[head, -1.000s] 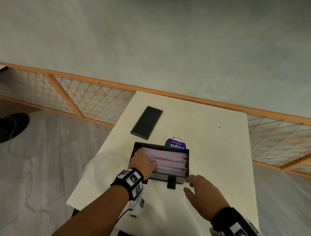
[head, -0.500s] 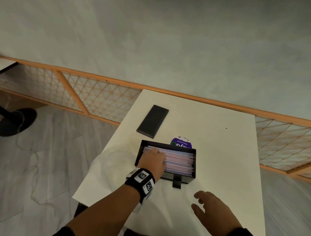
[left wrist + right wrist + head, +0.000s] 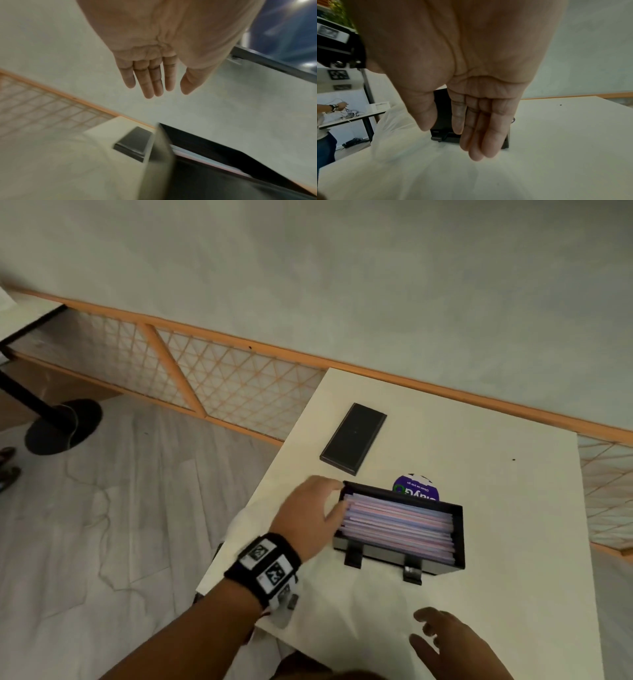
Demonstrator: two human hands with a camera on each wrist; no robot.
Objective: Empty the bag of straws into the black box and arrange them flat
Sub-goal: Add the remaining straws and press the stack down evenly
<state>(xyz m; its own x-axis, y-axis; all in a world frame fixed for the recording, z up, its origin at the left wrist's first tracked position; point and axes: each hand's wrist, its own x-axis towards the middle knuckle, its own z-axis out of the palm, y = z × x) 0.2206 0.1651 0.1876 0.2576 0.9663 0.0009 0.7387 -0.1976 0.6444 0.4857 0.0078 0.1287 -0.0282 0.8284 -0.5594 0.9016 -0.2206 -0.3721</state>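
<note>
Straws (image 3: 399,523) in black box (image 3: 459,537), left hand (image 3: 305,517) flat beside, fingers straight

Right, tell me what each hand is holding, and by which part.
Nothing is held. The left hand is open beside the left end of the black box, fingers straight. The right hand hovers open over the table.

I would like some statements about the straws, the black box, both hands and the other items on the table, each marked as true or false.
1. The straws lie flat inside the black box. True.
2. The right hand grips the box. False: it is open, apart from the box, near the table's front edge.
3. The left hand is at the box's left end, fingers straight. True.
4. The black phone lies inside the box. False: it lies on the table, beyond the box.
</note>
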